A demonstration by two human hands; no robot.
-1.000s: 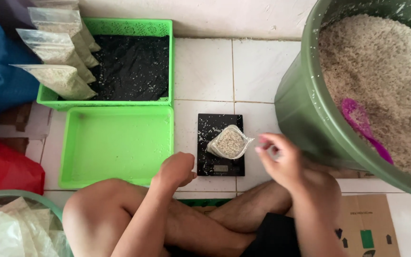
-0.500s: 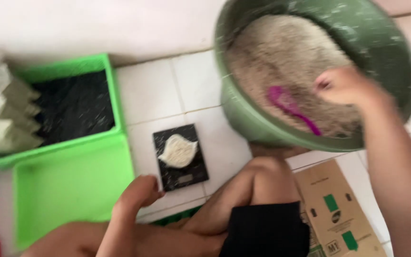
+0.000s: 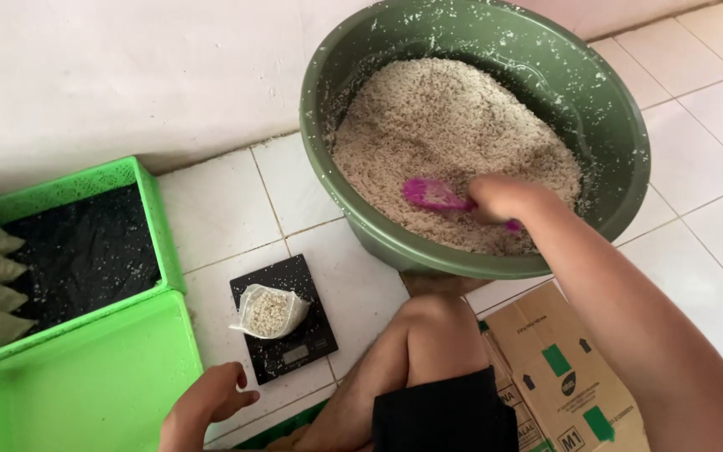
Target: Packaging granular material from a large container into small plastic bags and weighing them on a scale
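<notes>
Soft, even daylight fills the view, with faint shadows only. The picture is sharp. No glare on the floor tiles.

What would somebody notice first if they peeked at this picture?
The big green tub at the top, heaped with pale grain, stands out first. The right hand is inside it, gripping a pink scoop. Lower down, a small bag of grain sits on a black scale on the white tiles, with the left hand resting just below it, beside bright green trays.
</notes>
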